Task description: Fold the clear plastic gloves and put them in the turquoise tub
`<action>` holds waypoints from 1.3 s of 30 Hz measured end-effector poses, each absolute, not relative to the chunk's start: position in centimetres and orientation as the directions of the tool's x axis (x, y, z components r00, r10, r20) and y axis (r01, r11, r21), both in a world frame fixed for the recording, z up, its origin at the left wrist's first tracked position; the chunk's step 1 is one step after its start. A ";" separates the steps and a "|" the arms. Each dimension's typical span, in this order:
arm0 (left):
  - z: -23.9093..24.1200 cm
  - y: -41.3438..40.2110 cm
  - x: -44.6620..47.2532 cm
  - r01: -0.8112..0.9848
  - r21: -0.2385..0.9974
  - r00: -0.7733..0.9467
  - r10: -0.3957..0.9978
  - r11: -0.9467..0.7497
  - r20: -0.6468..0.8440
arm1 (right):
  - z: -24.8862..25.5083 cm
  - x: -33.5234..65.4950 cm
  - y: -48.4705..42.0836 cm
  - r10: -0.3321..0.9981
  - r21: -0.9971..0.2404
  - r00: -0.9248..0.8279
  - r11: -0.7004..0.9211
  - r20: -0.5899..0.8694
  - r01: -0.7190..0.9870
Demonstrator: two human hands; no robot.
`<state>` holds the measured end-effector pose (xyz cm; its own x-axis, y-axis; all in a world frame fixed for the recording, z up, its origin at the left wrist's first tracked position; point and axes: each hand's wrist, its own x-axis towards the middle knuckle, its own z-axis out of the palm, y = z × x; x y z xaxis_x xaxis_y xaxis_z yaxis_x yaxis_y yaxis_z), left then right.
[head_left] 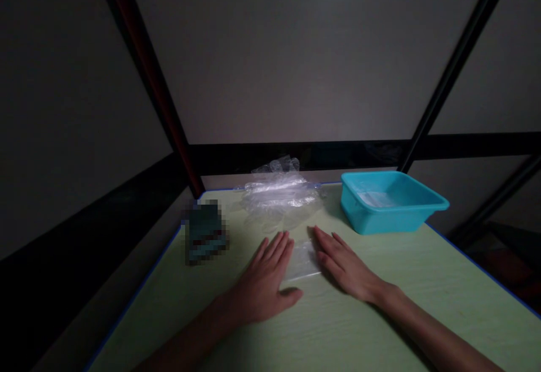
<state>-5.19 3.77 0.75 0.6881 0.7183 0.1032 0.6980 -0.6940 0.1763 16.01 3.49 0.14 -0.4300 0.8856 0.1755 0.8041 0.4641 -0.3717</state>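
A small flat piece of clear plastic (303, 260), perhaps a folded disposable glove or a bag, lies on the table between my hands. My left hand (264, 287) rests palm down over its left side, fingers stretched out and thumb apart. At the right end is my right hand (344, 265), turned partly on its edge with its fingers extended and touching or nearly touching the plastic. Behind them spreads a crinkled pile of thin clear plastic (281, 191), with finger-like shapes resembling disposable gloves.
A turquoise plastic basin (393, 220) stands at the back right, with a pale clear sheet (375, 199) inside. At the left edge sits a dark, pixelated object (205, 234). The pale green table (329, 332) has blue edging and meets a grey wall panel (296, 79).
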 end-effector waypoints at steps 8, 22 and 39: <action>0.9 4.9 -7.1 0.690 0.143 0.655 0.697 -0.709 0.291 | 2.4 18.3 3.7 0.926 -0.736 -0.328 0.353 0.187 0.577; 1.8 0.2 -4.5 0.571 0.222 0.706 0.611 -0.790 0.359 | 2.4 18.9 3.5 0.794 -0.899 -0.608 0.257 -0.012 0.353; 3.5 -1.2 -3.3 0.495 0.268 0.862 0.505 -0.826 -0.039 | 2.6 19.1 3.4 0.699 -0.849 -0.711 0.332 -0.072 0.412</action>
